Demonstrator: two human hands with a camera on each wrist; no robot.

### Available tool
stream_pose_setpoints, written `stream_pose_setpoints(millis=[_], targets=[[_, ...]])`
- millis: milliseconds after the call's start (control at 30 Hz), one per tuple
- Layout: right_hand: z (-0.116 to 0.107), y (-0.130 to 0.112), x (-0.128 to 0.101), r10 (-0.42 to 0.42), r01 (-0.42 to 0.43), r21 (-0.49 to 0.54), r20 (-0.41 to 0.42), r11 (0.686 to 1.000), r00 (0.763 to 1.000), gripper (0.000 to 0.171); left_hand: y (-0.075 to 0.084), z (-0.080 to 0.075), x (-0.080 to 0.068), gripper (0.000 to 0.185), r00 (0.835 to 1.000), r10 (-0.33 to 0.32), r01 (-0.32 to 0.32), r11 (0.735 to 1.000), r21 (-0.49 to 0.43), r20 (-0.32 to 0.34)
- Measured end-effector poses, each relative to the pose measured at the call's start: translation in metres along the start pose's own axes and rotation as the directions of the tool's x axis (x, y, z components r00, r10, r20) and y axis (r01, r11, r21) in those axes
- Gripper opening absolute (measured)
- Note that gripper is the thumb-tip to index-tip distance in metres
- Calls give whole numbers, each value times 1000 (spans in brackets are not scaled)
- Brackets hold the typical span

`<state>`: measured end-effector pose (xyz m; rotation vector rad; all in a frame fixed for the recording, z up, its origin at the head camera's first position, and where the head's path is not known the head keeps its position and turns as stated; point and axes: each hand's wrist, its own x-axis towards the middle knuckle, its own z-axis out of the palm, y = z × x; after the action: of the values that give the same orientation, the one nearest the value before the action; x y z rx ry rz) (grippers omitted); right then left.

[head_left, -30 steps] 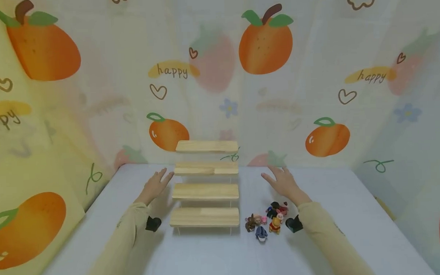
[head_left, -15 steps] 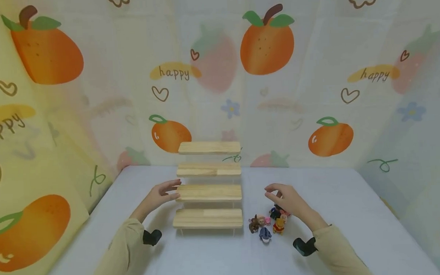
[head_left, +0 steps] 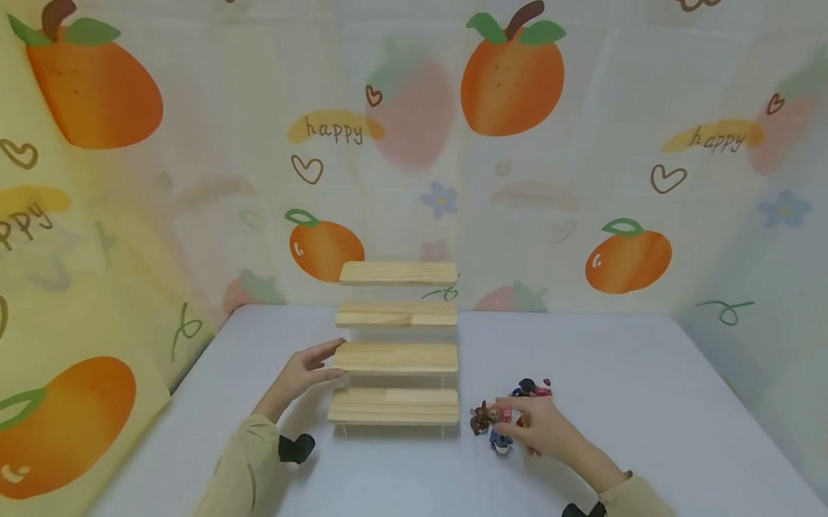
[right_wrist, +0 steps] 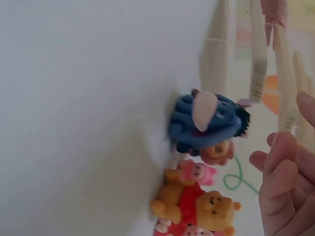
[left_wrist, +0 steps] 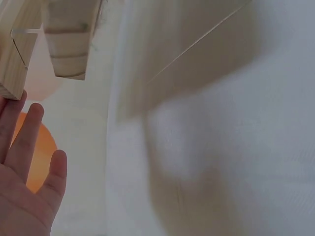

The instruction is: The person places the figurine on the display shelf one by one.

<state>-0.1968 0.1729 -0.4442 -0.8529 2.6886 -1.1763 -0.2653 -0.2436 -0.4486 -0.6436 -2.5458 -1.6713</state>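
A four-step wooden display rack with clear supports stands on the table. My left hand is at its left side, fingers extended, fingertips right at the end of a middle board. In the left wrist view the fingers reach up to the wood's edge. Over the cluster of small toy figurines hovers my right hand, thumb and fingers apart, nothing between them. Below it in the right wrist view are a blue donkey figurine and a yellow bear figurine in a red shirt, partly hidden in the head view.
A brown figurine sits at the cluster's left, and dark and red ones at its back. The white tabletop meets a fruit-printed curtain behind and at both sides. Black wrist cameras hang under the sleeves.
My right hand has come down and toward me, from behind the figurines to over them. My left hand has lowered from beside an upper board to a lower one. The rack stays put.
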Motion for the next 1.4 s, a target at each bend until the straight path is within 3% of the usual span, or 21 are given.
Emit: stream_pose_setpoints(millis=[300, 533, 767, 1000, 1167, 1400], targets=[[11, 7, -8, 10, -14, 58, 76, 998, 997, 49, 18, 3, -3, 56, 1000, 9, -7, 996, -90, 20], [13, 11, -12, 31, -32, 44, 30, 999, 999, 42, -5, 10, -4, 59, 1000, 28, -29, 992, -120, -7], [18, 12, -12, 40, -40, 11, -2, 999, 999, 40, 13, 13, -9, 58, 999, -18, 11, 989, -150, -46], [20, 14, -8, 45, -45, -13, -30, 999, 999, 34, -11, 13, -3, 58, 998, -8, -2, 985, -175, -56], [20, 16, -11, 74, -72, 32, -63, 997, 995, 33, -13, 16, -1, 57, 998, 6, -17, 982, -189, -62], [13, 4, -14, 138, -119, 170, -101, 978, 985, 39, -14, 17, -9, 60, 995, -45, 26, 978, -205, -88]])
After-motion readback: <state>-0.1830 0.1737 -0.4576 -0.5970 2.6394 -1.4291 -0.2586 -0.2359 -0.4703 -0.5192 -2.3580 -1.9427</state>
